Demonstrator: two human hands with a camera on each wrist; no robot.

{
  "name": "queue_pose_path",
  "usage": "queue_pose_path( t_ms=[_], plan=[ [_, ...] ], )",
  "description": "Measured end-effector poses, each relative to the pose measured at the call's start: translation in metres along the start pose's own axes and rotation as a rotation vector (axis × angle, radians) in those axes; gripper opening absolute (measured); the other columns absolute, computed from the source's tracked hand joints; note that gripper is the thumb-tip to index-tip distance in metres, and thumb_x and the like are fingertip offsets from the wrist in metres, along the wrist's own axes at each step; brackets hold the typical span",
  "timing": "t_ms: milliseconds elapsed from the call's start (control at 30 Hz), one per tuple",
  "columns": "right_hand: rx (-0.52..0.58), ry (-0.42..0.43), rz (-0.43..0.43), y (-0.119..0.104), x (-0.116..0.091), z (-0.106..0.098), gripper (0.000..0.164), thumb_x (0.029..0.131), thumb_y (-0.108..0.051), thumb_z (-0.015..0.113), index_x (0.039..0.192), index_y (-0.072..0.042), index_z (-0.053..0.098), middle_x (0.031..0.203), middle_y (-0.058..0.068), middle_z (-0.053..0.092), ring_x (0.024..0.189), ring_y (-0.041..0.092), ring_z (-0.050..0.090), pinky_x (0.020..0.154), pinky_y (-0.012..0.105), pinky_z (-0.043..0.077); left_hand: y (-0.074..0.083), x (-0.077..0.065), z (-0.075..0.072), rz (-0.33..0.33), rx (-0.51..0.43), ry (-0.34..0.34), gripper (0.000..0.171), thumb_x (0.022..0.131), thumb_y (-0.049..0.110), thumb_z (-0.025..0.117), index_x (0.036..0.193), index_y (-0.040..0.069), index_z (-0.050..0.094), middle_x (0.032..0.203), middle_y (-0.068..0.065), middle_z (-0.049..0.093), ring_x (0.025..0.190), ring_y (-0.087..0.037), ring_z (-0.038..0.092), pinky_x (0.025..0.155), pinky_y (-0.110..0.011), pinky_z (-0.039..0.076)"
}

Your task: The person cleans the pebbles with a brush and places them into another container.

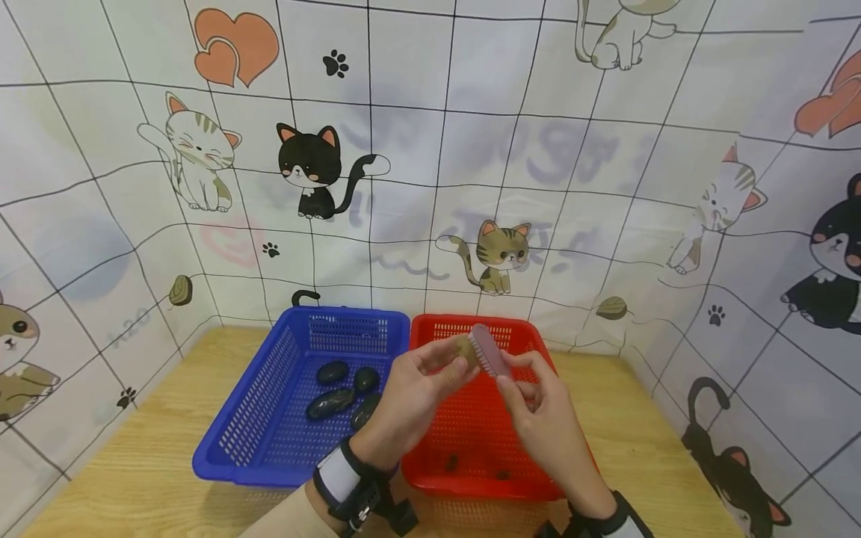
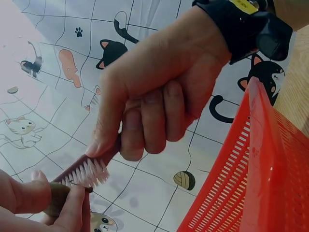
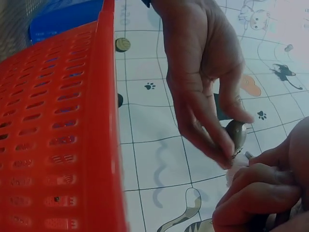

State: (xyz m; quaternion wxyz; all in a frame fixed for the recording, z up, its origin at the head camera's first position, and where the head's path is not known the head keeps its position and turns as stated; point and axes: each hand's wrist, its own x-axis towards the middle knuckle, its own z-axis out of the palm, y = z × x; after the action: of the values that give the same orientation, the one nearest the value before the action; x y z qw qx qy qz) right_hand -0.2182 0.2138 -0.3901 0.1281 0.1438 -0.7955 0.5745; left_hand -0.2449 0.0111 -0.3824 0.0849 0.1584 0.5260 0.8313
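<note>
My left hand (image 1: 413, 388) pinches a small olive-brown rounded stone (image 3: 236, 134) between thumb and fingers, raised over the near side of the gap between two baskets. In my right hand (image 1: 543, 400) is a pinkish-mauve scrubbing brush (image 1: 489, 350), gripped by its back end. Its white bristles (image 2: 89, 173) face the stone and meet its edge in the head view. The left wrist view shows the right thumb laid along the brush's back, the other fingers curled beneath. Part of the stone is hidden behind the left fingers.
A blue basket (image 1: 235, 441) on the left holds several dark, shiny oval stones (image 1: 331, 403). Beneath the hands stands a red basket (image 1: 471, 489) with small dark bits inside. Both rest on a wooden table (image 1: 128, 448), against a cat-patterned wall covering (image 1: 417, 149).
</note>
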Motion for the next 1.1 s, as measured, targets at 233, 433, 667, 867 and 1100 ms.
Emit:
queue_pose_path(
  t_ms=[233,433,667,867,1100],
  plan=[
    [0.026,-0.001,-0.034,-0.007,-0.007,0.004,0.035,0.1,-0.022,0.066,0.132,-0.023,0.053,0.069,0.013,0.052,0.042,0.016,0.034,0.035,0.028,0.031,-0.002,0.001,-0.001,-0.002,0.03,0.021,0.042,0.094,0.019,0.071,0.135,0.018,0.062,0.131,-0.011,0.062,0.117,-0.027,0.063,0.101,-0.037,0.049],
    [0.043,0.019,-0.047,-0.006,-0.008,0.003,0.035,0.101,-0.023,0.064,0.134,-0.021,0.051,0.061,0.01,0.041,0.041,0.017,0.034,0.034,0.029,0.032,0.0,-0.002,0.003,-0.018,0.003,-0.068,0.042,0.095,0.016,0.07,0.136,0.018,0.062,0.132,-0.011,0.063,0.116,-0.029,0.063,0.101,-0.037,0.049],
    [0.058,-0.06,-0.124,-0.016,-0.011,0.002,0.031,0.102,-0.02,0.063,0.131,-0.019,0.051,0.081,0.008,0.057,0.043,0.014,0.035,0.034,0.029,0.033,0.007,-0.003,0.001,0.037,-0.025,-0.027,0.042,0.095,0.014,0.069,0.136,0.017,0.062,0.133,-0.011,0.062,0.119,-0.029,0.062,0.101,-0.039,0.048],
    [0.047,-0.069,-0.199,-0.019,-0.013,0.0,0.032,0.103,-0.018,0.06,0.133,-0.02,0.049,0.083,0.011,0.057,0.041,0.014,0.036,0.032,0.029,0.034,0.006,-0.005,0.003,0.011,0.032,-0.075,0.043,0.095,0.017,0.069,0.138,0.021,0.061,0.131,-0.009,0.065,0.115,-0.029,0.064,0.109,-0.048,0.041],
    [0.049,-0.057,-0.162,-0.02,-0.013,-0.005,0.028,0.103,-0.018,0.061,0.129,-0.017,0.051,0.09,0.01,0.063,0.039,0.013,0.033,0.031,0.028,0.031,0.009,-0.007,0.004,0.036,0.009,-0.106,0.044,0.096,0.017,0.069,0.139,0.02,0.06,0.135,-0.01,0.062,0.119,-0.029,0.062,0.108,-0.043,0.043]
  ],
)
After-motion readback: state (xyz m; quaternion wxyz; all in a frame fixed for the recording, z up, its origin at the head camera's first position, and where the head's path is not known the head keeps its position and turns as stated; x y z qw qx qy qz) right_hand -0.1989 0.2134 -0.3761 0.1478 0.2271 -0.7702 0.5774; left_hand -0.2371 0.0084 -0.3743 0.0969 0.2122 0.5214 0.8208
